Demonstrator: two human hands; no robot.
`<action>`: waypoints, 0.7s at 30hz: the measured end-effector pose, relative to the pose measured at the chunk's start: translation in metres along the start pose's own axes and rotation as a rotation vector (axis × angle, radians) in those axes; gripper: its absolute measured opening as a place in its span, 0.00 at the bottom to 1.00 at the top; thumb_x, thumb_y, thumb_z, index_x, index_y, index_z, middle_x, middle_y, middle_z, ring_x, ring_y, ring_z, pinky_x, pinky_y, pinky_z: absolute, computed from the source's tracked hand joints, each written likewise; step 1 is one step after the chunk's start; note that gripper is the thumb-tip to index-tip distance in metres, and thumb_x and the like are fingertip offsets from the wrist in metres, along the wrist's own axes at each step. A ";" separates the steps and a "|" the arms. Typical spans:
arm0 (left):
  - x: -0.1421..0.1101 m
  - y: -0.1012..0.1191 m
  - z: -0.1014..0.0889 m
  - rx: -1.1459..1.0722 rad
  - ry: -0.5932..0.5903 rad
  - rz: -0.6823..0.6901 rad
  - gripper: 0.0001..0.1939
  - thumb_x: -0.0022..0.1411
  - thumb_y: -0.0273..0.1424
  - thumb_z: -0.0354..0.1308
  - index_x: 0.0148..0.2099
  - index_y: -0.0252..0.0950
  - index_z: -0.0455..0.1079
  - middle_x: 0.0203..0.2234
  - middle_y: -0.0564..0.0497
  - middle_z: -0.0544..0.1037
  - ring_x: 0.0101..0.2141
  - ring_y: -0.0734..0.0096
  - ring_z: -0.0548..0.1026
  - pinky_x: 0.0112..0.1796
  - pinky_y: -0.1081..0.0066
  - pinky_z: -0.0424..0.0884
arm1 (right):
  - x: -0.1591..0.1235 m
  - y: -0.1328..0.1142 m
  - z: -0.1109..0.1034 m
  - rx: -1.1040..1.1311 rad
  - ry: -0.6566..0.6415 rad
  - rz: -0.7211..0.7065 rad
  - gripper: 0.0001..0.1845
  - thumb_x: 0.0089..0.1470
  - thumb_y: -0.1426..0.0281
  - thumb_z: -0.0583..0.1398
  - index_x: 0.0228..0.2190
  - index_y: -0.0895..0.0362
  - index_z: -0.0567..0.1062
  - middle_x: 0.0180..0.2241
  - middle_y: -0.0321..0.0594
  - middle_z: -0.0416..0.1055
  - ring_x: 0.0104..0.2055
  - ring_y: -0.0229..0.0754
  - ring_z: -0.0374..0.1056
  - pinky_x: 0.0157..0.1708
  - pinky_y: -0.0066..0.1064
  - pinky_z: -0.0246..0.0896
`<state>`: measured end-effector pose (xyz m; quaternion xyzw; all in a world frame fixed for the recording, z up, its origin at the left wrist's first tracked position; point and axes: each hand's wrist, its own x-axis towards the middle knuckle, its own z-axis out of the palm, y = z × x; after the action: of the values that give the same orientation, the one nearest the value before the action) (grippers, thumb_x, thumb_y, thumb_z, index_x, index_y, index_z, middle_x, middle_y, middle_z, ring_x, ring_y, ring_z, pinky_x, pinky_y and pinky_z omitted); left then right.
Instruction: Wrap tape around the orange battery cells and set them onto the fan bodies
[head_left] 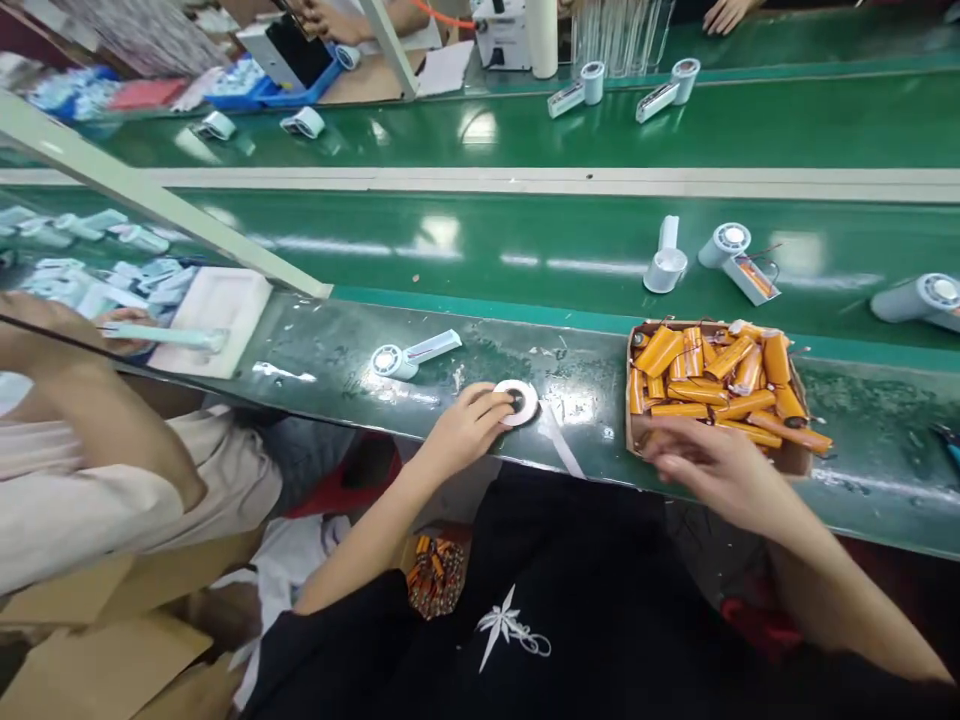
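My left hand [466, 430] has its fingers closed on a roll of white tape [527, 400], which lies flat near the bench's front edge. A strip of white tape [559, 440] stretches from beside the roll toward that edge. My right hand [712, 465], slightly blurred, hovers at the front left of a cardboard box [631, 400] filled with orange-wrapped battery packs [701, 390]. Its thumb and fingers are apart, and I see nothing between them. A pale blue handheld fan body [394, 362] with its handle opened lies behind my left hand.
Beyond the bench runs a green conveyor belt [480, 245] carrying more fan bodies, one with an orange battery [752, 278] in its handle. A co-worker's arm [112, 410] is at left beside a white tray [247, 300]. Blue-handled pliers [951, 445] lie far right.
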<state>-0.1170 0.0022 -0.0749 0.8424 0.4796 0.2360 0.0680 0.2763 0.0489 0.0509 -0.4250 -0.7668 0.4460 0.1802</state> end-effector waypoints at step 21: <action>0.037 0.054 0.046 -0.195 0.364 0.197 0.12 0.79 0.30 0.56 0.60 0.39 0.74 0.50 0.41 0.84 0.51 0.55 0.83 0.52 0.54 0.83 | 0.072 0.011 -0.030 -0.938 0.397 0.136 0.29 0.71 0.50 0.60 0.55 0.59 0.85 0.57 0.61 0.76 0.58 0.66 0.68 0.57 0.55 0.65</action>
<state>-0.0377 0.0101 -0.0848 0.8182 0.3741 0.4348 0.0380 0.2598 0.1262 0.0506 -0.5855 -0.8060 -0.0249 0.0830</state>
